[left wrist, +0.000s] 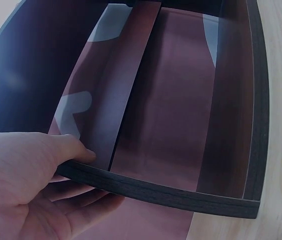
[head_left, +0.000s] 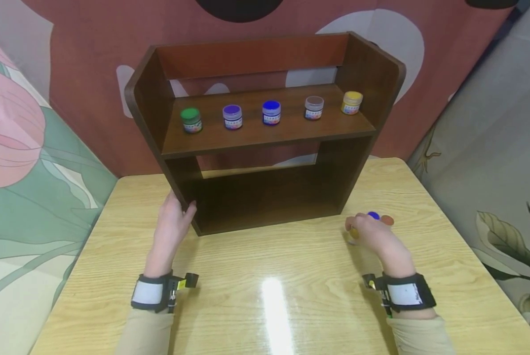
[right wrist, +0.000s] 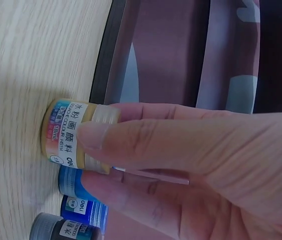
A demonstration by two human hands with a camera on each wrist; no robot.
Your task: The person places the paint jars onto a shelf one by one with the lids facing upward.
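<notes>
As I see it, the right hand (head_left: 376,234) pinches the ochre paint jar (right wrist: 58,132) over the worktop (head_left: 229,276), near the wooden rack's (head_left: 251,57) right end. I cannot tell whether the jar touches the surface. Caution: a blue jar (right wrist: 70,181) lies close to the fingers; a low sweep could topple it. The left hand (head_left: 171,222) grips the rack's side panel; pulling there could tilt the rack, sliding its five shelved jars (head_left: 271,114).

A pale wood-grained table (head_left: 229,296) — streaked with white glare (head_left: 277,315) — sits amid reddish, floral and grey patterned backdrops (head_left: 85,108).
</notes>
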